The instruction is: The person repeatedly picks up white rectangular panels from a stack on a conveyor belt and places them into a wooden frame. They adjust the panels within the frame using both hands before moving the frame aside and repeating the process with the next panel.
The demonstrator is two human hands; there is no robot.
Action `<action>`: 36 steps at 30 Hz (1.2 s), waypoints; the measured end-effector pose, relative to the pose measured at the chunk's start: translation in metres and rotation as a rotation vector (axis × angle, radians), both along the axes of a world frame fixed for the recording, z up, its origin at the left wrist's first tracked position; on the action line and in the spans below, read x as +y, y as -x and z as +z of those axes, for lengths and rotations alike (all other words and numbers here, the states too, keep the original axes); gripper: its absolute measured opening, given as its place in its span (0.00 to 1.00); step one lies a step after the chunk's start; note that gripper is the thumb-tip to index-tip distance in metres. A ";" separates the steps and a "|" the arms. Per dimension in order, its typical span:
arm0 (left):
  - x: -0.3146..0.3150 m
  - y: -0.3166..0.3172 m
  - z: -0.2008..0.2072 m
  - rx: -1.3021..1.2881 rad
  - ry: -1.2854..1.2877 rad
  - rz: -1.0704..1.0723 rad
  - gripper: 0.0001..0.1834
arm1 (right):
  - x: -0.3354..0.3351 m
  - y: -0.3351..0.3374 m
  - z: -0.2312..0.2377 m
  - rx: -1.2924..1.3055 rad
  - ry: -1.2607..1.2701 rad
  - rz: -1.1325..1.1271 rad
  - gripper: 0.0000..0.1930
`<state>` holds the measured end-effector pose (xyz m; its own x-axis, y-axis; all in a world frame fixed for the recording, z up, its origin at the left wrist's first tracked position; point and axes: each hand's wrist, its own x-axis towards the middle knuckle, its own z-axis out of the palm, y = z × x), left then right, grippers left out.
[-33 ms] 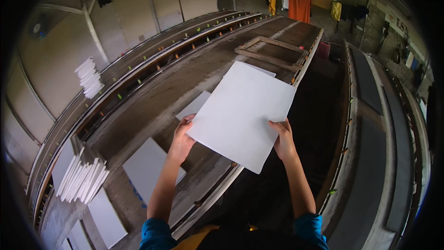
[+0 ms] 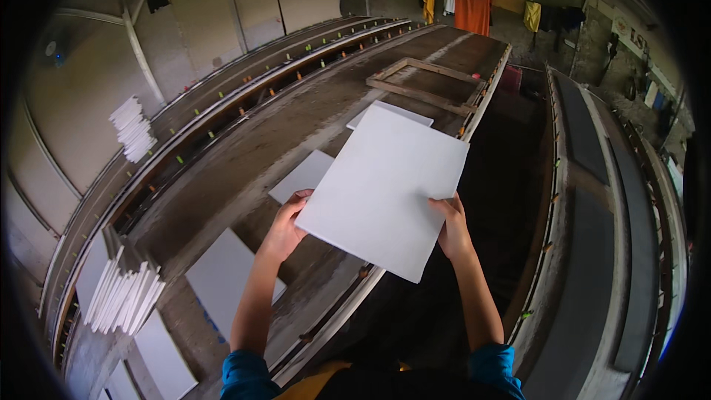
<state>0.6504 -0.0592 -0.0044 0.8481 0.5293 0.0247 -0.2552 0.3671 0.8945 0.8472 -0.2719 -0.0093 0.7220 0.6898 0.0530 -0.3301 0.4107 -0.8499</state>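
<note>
I hold a large white flat panel out in front of me, tilted, above the long brown work table. My left hand grips the panel's near left edge. My right hand grips its near right edge. The panel hides part of the table and part of another white sheet lying beyond it. A further white sheet lies flat on the table just left of my left hand.
A white sheet lies on the table near me. Stacks of white panels lean at lower left, more on the left. A wooden frame rests farther along the table. A dark gap runs right of the table.
</note>
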 end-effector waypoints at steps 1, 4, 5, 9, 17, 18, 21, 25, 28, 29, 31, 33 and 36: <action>0.010 -0.019 -0.004 0.050 0.027 -0.098 0.22 | 0.003 -0.023 -0.007 -0.011 0.022 -0.010 0.29; 0.027 -0.064 -0.022 0.198 -0.092 -0.162 0.33 | 0.018 -0.069 -0.012 -0.042 0.092 0.052 0.31; 0.029 -0.080 -0.024 0.261 -0.122 -0.151 0.36 | 0.026 -0.082 -0.009 -0.049 0.111 0.087 0.31; 0.037 -0.152 -0.014 0.272 -0.183 -0.053 0.38 | 0.058 -0.139 0.000 -0.104 0.202 0.079 0.31; 0.060 -0.303 -0.038 0.102 -0.070 0.136 0.32 | 0.081 -0.267 -0.025 -0.121 0.191 0.012 0.28; 0.059 -0.327 -0.040 0.080 -0.050 0.149 0.32 | 0.078 -0.288 -0.029 -0.144 0.210 0.013 0.28; 0.041 -0.401 -0.038 0.032 -0.172 0.221 0.33 | 0.064 -0.356 -0.038 -0.151 0.177 0.000 0.26; 0.022 -0.494 -0.038 -0.031 -0.263 0.220 0.35 | 0.041 -0.452 -0.040 -0.190 0.120 -0.001 0.24; 0.002 -0.565 -0.031 -0.068 -0.255 0.301 0.35 | 0.027 -0.532 -0.033 -0.263 0.144 -0.026 0.23; -0.004 -0.581 -0.030 -0.057 -0.230 0.327 0.35 | 0.022 -0.551 -0.033 -0.282 0.173 -0.024 0.23; -0.012 -0.616 -0.035 -0.043 -0.218 0.340 0.34 | 0.013 -0.590 -0.026 -0.372 0.249 -0.029 0.21; -0.027 -0.645 -0.020 0.014 -0.203 0.362 0.35 | 0.008 -0.624 -0.019 -0.365 0.237 -0.001 0.21; -0.025 -0.686 -0.029 -0.040 -0.223 0.406 0.32 | 0.012 -0.669 -0.017 -0.427 0.262 -0.010 0.21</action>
